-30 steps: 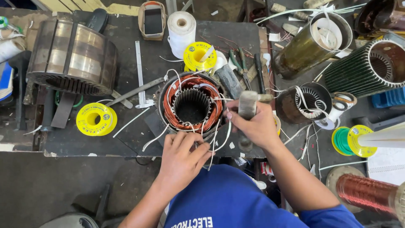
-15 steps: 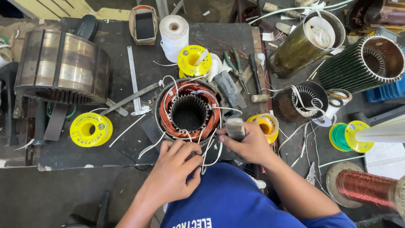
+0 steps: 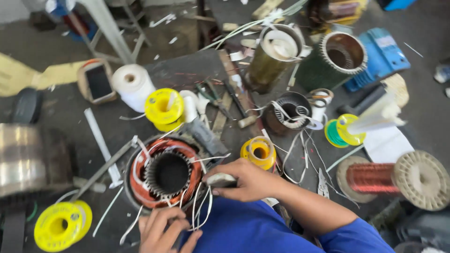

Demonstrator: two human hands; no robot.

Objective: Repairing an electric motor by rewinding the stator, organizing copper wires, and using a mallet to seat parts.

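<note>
Copper windings ring the motor stator (image 3: 166, 174), which is laid flat on the dark table (image 3: 187, 70) with its bore axis pointed straight up at the camera. White wire leads (image 3: 199, 206) are trailed from its rim toward six o'clock. These leads are pinched by the left hand (image 3: 164, 229). A small grey tool (image 3: 221, 179), long axis toward nine o'clock, is gripped by the closed right hand (image 3: 248, 180) at the stator's three o'clock. A yellow spool (image 3: 258, 152) is seen just beyond.
</note>
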